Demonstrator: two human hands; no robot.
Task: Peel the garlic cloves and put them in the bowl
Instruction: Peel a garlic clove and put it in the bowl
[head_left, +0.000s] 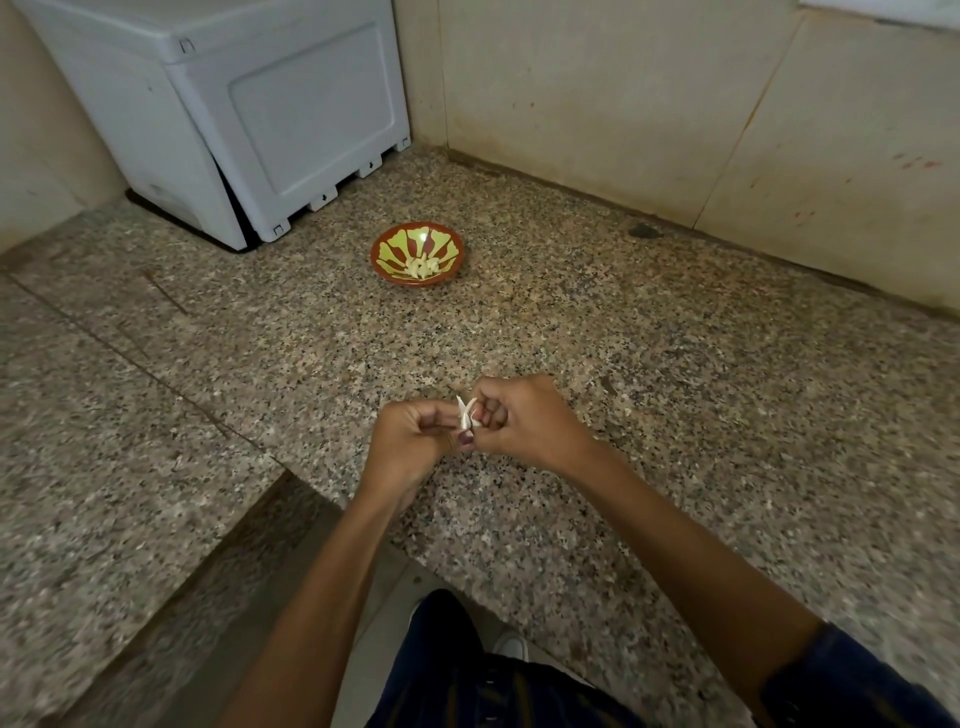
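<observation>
Both forearms reach out over the speckled granite counter (675, 364). Left hand (415, 436) and right hand (524, 415) meet knuckle to knuckle, fingers curled, pinching one garlic clove (466, 415) (papery white skin flaring up). Round red-and-yellow patterned bowl (387, 252) well beyond holds peeled cloves (423, 267); no readable writing.

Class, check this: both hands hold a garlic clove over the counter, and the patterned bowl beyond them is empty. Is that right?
Not quite. The head view shows the bowl already holds peeled cloves. The rest stands: left hand and right hand pinch a garlic clove over the counter.
</observation>
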